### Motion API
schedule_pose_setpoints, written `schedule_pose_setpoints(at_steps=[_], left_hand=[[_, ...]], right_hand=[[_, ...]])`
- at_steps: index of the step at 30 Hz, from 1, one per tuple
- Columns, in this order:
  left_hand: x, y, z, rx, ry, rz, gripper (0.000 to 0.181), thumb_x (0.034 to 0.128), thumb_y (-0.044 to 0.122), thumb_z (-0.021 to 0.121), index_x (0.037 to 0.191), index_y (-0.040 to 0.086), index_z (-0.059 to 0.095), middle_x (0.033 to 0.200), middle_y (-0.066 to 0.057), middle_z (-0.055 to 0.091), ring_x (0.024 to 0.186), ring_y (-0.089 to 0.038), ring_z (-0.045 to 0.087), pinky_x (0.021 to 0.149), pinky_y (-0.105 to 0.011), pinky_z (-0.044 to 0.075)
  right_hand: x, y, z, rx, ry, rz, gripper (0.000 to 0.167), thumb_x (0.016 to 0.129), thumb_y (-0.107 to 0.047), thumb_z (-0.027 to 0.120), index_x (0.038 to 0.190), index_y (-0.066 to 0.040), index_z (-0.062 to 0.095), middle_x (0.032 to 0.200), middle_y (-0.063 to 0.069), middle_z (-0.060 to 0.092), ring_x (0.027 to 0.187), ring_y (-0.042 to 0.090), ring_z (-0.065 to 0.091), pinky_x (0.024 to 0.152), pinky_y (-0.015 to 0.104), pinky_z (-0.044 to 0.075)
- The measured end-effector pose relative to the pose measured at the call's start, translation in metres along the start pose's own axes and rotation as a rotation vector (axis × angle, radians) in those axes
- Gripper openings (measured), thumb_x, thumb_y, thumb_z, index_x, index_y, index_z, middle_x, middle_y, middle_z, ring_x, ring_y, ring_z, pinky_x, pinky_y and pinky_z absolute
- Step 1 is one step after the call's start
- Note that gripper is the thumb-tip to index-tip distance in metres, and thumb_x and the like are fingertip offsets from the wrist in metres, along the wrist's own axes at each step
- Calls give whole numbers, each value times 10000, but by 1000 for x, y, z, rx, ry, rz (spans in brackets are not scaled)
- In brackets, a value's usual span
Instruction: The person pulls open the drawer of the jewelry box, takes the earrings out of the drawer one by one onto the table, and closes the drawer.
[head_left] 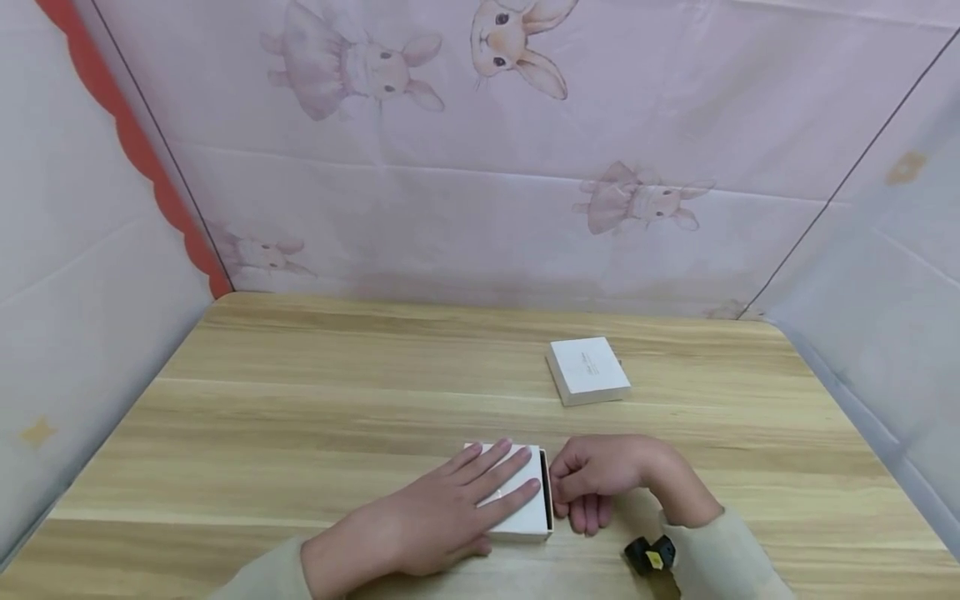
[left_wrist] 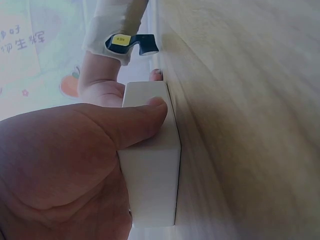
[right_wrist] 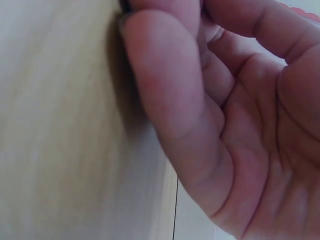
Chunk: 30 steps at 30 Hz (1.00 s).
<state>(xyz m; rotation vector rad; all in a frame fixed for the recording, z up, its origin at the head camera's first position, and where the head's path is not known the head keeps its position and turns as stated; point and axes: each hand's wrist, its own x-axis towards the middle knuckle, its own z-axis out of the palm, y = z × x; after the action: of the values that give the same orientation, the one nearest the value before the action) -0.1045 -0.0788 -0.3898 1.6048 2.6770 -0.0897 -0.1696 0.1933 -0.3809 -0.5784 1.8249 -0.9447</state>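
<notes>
A white box lies on the table with its inner drawer slid out a little at the right, showing a dark gap. My left hand rests across the box top, fingers straight and spread. In the left wrist view, its thumb lies along the near side of the white box. My right hand is at the drawer's right end, fingers bent, thumb and forefinger pinching there; the exact spot pinched is hidden. The right wrist view shows the curled right hand close above the wood.
A second white box with small print on top lies farther back, to the right. A black wrist device with a yellow label sits by the right sleeve. Fabric walls with rabbit prints stand behind the wooden table.
</notes>
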Motion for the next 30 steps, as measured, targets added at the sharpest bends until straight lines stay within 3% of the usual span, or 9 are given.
schedule_pose_setpoints(at_steps=[10,20,30], left_hand=[[1,-1,0,-36,-12,-5,788,1016,417,529,1622,206,72,1687,-104,5,1548,-295,33,1237,-475,194],[1,2,-2,47,37,-12,773,987,422,582,1612,201,185,1675,-118,128,1535,-298,146,1221,-458,254],[1,5,-1,64,32,-25,764,1007,437,540,1618,207,142,1682,-111,78,1543,-295,107,1232,-447,227]], right_hand=[[-1,-1,0,0,3,19,221,966,-113,538,862,21,679,699,117,704,564,131,658,476,207,535],[1,-4,4,-36,36,32,223,958,-115,530,836,6,673,669,104,692,545,139,645,456,208,519],[-3,-6,5,-67,48,47,224,965,-110,524,834,-6,673,661,79,687,548,137,642,464,211,516]])
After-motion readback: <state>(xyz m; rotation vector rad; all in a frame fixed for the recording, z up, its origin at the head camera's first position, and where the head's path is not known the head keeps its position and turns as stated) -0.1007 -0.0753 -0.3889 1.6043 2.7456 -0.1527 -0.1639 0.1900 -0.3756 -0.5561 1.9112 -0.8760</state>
